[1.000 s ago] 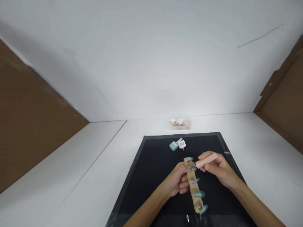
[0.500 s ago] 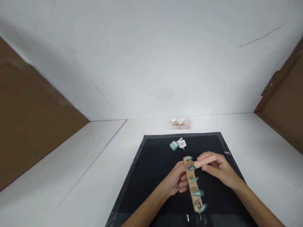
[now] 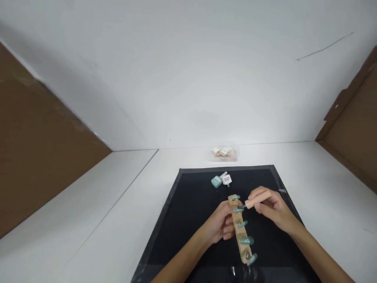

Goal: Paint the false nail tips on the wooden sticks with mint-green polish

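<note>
My left hand (image 3: 220, 224) is closed around the upper part of a wooden nail display stand (image 3: 243, 247), which slants down toward me. Several glittery teal false nails (image 3: 246, 240) stick out along it. Between the fingers of my right hand (image 3: 272, 208) is a nail polish brush (image 3: 258, 199) with a pale pink handle. Its dark tip touches or nearly touches the second nail (image 3: 238, 209) from the top. Part of my left fingers is hidden behind the stand.
On the far part of the black mat (image 3: 194, 196) lie a teal square bottle (image 3: 216, 181) and a white piece (image 3: 226, 179) with a purple mark. Behind the mat, a clear box (image 3: 232, 158) holds white and pink pieces. Brown panels (image 3: 35, 137) flank both sides.
My right hand has shifted slightly right and up with the brush, so more of its dark tip shows beside the second nail. My left hand and the stand have stayed put.
</note>
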A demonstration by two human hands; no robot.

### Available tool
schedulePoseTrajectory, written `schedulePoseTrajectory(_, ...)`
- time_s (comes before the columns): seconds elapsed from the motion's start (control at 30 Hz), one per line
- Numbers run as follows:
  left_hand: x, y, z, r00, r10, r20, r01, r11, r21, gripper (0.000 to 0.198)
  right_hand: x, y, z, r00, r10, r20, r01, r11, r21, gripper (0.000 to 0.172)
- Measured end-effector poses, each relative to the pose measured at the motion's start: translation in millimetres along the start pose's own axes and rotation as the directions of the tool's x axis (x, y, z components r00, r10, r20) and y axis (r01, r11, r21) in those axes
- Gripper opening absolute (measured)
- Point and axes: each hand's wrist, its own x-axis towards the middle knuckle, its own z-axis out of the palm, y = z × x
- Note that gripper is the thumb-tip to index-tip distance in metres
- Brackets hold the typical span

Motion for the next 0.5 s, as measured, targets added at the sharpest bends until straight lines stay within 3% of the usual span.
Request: schedulePoseTrajectory(0.5,-1.7,-1.4,3.9,1.000,-0.012,-0.004,0.012,1.000,0.020,0.034,-2.5,3.9,-0.9,0.996,0.045,-0.078,-0.039,0.996,0.074,0.019)
